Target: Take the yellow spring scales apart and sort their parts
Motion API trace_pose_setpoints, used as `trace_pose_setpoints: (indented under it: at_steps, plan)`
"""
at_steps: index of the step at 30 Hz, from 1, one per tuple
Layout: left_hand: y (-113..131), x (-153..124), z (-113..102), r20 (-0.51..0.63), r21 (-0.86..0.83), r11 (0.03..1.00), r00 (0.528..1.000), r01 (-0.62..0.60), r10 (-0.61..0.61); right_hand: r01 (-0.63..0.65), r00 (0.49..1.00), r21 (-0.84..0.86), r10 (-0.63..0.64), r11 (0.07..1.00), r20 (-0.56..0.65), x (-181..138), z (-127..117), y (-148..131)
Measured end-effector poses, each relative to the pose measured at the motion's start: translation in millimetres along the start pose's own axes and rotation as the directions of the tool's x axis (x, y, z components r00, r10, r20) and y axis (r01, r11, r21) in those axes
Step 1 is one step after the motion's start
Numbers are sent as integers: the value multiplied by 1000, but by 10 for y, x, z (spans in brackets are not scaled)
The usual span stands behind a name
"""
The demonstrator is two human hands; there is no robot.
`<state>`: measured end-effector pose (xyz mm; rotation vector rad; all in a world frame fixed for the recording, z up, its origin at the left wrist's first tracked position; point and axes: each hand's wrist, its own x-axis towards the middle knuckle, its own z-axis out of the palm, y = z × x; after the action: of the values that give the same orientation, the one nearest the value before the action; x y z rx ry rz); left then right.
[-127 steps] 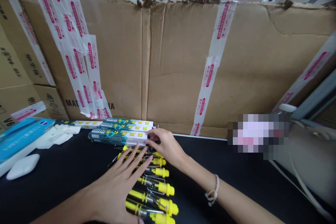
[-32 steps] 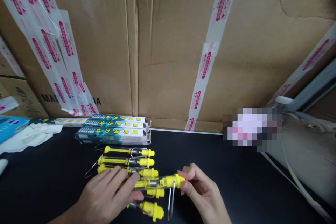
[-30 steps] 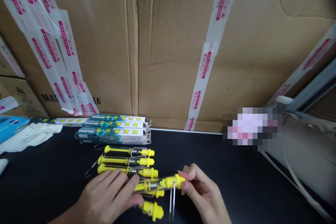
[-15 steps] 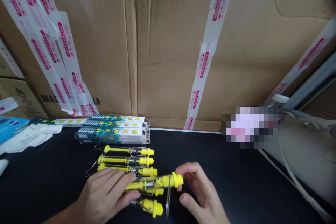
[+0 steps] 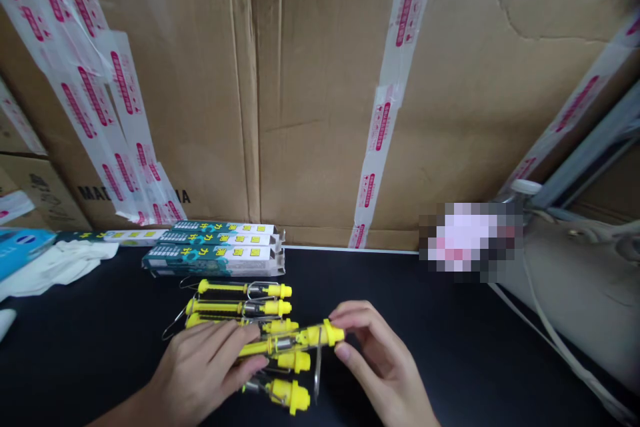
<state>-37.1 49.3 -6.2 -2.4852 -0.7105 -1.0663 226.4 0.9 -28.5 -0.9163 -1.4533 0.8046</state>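
A clear tube spring scale (image 5: 284, 343) with yellow ends is tilted slightly up toward the right, above others of its kind. My left hand (image 5: 207, 353) is closed around its left part, hiding that end. At its right end, the thumb and fingers of my right hand (image 5: 377, 353) pinch the yellow cap. A metal hook (image 5: 317, 367) hangs down from near this cap. Several more spring scales (image 5: 240, 307) lie in a row on the black table (image 5: 480, 360), some partly covered by my left hand.
Behind the row lie green and white boxes (image 5: 215, 255), some with opened right ends. A large taped cardboard box (image 5: 310, 100) rises along the back. White cloth (image 5: 65, 263) and a blue packet (image 5: 23, 250) are at the left; a blurred-out item (image 5: 465, 240) and cables (image 5: 555, 340) are at the right.
My right thumb and fingers have closed in on the yellow cap of the held spring scale. Its capped end has shifted slightly up and left. The camera view has tilted a little.
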Motion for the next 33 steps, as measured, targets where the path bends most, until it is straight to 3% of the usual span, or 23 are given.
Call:
trace_pose_setpoints:
  at_steps: [7, 10, 16, 19, 24, 33]
  plan:
    - [-8, -3, 10, 6, -20, 1000, 1000, -14, 14, -220, 975, -62, 220, 973, -8, 25, -1, 13]
    - [-7, -26, 26, 13, -30, 1000, 1000, -2, 3, -196, 980, -20, 195, 980, -45, 34, 5, 1]
    - [-15, -64, 52, 2, -41, 999, 1000, 8, -8, -24, 997, -36, 21, 999, -75, 7, -7, -8]
    - [-17, -76, 41, -4, -35, 999, 1000, -3, 3, -64, 993, -37, 60, 997, -101, 17, -7, -1]
    - [-17, -98, 35, -11, -14, 999, 999, -39, 39, -221, 975, -102, 219, 970, -27, 45, -8, -1]
    - [-28, -19, -24, -20, 52, 996, 997, -69, 70, -131, 990, -30, 129, 991, -53, 15, 4, 1]
